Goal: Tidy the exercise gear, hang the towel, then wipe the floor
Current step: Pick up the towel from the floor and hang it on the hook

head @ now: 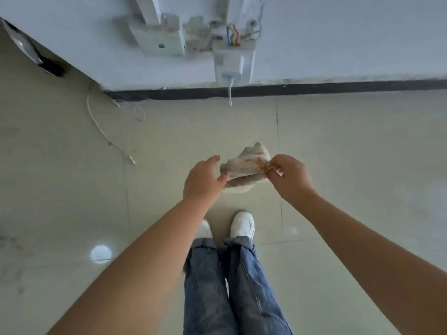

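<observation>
A small cream towel [244, 166] with orange stripes hangs bunched in the air above the pale tiled floor [350, 153], in front of me. My right hand [289, 176] pinches its right edge between thumb and fingers. My left hand [202, 181] holds the left side, thumb tip on the cloth, fingers spread above it. No exercise gear is visible in this view.
A white wall [338, 39] with a dark skirting strip [314, 89] stands just ahead. Socket boxes with bare coloured wires [233, 36] and a dangling white cable [229, 91] hang on it. A loose white cord [101, 131] lies on the floor at left. My feet [243, 224] stand below the towel.
</observation>
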Available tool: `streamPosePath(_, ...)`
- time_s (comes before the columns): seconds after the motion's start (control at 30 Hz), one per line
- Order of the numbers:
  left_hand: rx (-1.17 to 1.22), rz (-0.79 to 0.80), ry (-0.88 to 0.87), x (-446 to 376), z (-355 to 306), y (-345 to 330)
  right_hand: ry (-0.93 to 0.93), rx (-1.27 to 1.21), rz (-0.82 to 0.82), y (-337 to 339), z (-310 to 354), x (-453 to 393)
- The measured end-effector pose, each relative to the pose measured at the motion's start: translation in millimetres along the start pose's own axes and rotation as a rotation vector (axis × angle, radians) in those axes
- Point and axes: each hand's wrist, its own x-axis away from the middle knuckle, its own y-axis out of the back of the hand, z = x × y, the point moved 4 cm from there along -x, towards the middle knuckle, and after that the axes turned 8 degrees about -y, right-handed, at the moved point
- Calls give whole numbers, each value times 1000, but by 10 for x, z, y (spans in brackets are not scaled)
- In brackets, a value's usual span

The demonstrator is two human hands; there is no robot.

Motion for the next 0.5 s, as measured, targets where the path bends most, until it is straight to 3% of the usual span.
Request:
streamPosePath(0.17,79,-74,-114,638,-767,580,-70,-167,-39,769,212,848)
streamPosePath(0.3,10,-119,-258,1084,-1570,978,-139,-287,-131,1411,140,1531)
streamPosePath(0.5,-92,21,-619,1737,-3032,1070,-274,-479,-370,2347,-329,2521)
